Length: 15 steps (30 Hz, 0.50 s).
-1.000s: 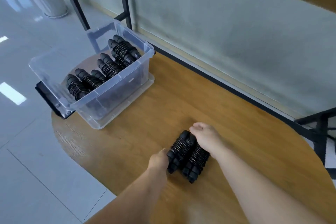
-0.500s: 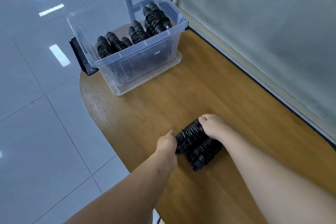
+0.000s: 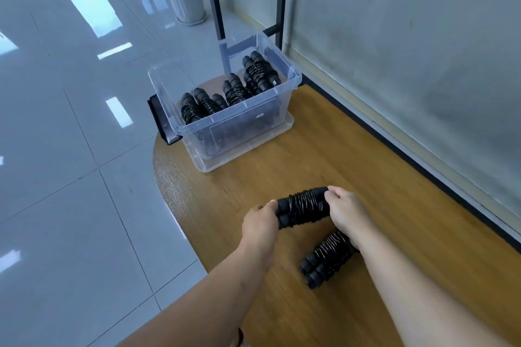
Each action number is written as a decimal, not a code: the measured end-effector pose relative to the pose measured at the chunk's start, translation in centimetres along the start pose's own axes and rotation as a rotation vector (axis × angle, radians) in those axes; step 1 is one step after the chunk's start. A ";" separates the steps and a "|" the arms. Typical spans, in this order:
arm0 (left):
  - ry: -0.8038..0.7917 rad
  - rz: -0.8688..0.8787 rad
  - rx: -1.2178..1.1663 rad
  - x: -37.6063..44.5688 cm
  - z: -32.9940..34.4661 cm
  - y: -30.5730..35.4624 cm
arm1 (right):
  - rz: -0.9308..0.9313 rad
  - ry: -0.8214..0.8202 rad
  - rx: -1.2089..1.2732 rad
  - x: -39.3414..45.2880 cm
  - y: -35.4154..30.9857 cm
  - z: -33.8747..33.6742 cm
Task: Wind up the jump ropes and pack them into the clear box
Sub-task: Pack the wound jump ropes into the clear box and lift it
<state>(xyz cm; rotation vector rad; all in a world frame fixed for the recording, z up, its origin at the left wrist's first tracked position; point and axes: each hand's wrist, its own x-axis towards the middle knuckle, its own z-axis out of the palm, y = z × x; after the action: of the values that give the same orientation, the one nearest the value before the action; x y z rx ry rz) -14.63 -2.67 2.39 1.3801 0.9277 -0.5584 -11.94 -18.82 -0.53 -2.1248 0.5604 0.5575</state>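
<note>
We see several wound jump ropes (image 3: 234, 93) already packed in the clear box (image 3: 225, 132). Our left hand (image 3: 260, 224) and right hand (image 3: 345, 210) each grasp an end of one wound rope bundle (image 3: 303, 207) above the worktop (image 3: 324, 155); another bundle (image 3: 327, 258) lies beside it, unpacked.

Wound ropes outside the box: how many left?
2. One rope is held between left hand and right hand; the other rope lies on the table, partly under the right forearm.
</note>
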 end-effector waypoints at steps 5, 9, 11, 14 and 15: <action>-0.034 0.181 0.086 -1.6 -2.1 3.8 | 0.018 0.094 0.211 -2.9 -3.0 -0.3; -0.079 0.241 0.150 -2.5 -4.2 7.4 | 0.028 0.164 0.313 -4.7 -6.7 -0.1; -0.106 0.264 0.189 -2.7 -5.5 9.3 | 0.027 0.201 0.347 -5.4 -8.7 0.2; -0.142 0.308 0.224 -2.4 -8.1 12.7 | 0.030 0.280 0.410 -6.2 -12.1 1.4; -0.156 0.317 0.233 -2.4 -8.9 13.6 | 0.041 0.297 0.425 -6.6 -13.1 1.8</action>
<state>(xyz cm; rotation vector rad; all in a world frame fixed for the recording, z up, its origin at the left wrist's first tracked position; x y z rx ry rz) -6.97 7.56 12.75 1.6303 0.5152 -0.5332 -10.09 -9.00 10.42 -1.7981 0.8109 0.1234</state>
